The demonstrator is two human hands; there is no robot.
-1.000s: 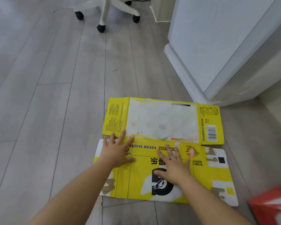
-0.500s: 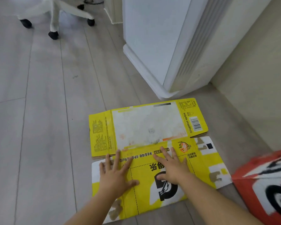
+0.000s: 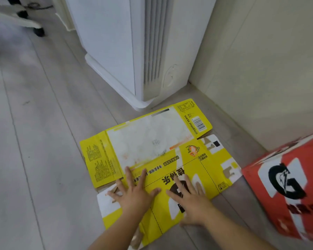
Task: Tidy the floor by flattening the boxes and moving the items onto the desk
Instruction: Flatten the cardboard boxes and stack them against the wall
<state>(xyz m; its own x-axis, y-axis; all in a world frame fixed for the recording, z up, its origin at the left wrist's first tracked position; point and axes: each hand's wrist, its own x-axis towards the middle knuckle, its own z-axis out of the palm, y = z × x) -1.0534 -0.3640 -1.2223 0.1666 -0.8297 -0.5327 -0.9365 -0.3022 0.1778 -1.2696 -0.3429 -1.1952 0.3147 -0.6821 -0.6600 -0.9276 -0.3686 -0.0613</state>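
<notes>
**Grey plank floor and its load**

The floor (image 3: 34,159) is pale grey planks. A flattened yellow box (image 3: 211,177) lies near its right edge, with a red box (image 3: 287,195) just beside it. A white unit (image 3: 107,42) stands behind them, and a chair base (image 3: 16,20) sits at the far left corner.

Lighting is bright, soft and even; shadows are faint. Wide-angle distortion bends the edges. Motion blur smears the red box (image 3: 289,192) at right.

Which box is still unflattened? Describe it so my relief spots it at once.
Find the tall white appliance by the wall. Before it lies the flattened yellow box; just right stands the red box. It alone is red and still box-shaped.
</notes>
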